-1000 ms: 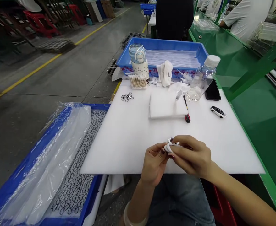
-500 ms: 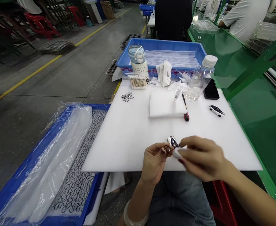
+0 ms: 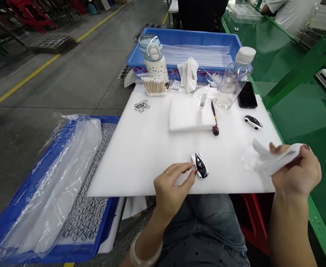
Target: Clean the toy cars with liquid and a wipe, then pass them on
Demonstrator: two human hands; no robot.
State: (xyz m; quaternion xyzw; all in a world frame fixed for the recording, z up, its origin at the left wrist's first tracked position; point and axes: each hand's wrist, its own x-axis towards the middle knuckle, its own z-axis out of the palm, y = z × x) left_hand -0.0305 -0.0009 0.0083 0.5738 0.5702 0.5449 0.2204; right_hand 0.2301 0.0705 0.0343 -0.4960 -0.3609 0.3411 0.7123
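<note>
A small white and black toy car (image 3: 199, 165) lies on the white board (image 3: 152, 148) near its front edge. My left hand (image 3: 170, 189) pinches the car's rear with thumb and forefinger. My right hand (image 3: 296, 172) is out at the board's right edge, closed on a crumpled white cloth (image 3: 271, 157). A second small white car (image 3: 253, 122) sits further back on the right.
At the back stand a folded white pad (image 3: 189, 115), a red-tipped pen (image 3: 214, 120), a clear bottle (image 3: 231, 83), a phone (image 3: 247, 95), cotton swabs (image 3: 154, 86), a drink bottle (image 3: 153, 57) and a blue tray (image 3: 191, 52). Black rings (image 3: 141, 106) lie back left. A blue tray of rings (image 3: 76, 200) under plastic is on my left.
My hands have parted. The right hand swung out to the right with the cloth, and the left hand has lowered the toy car onto the board.
</note>
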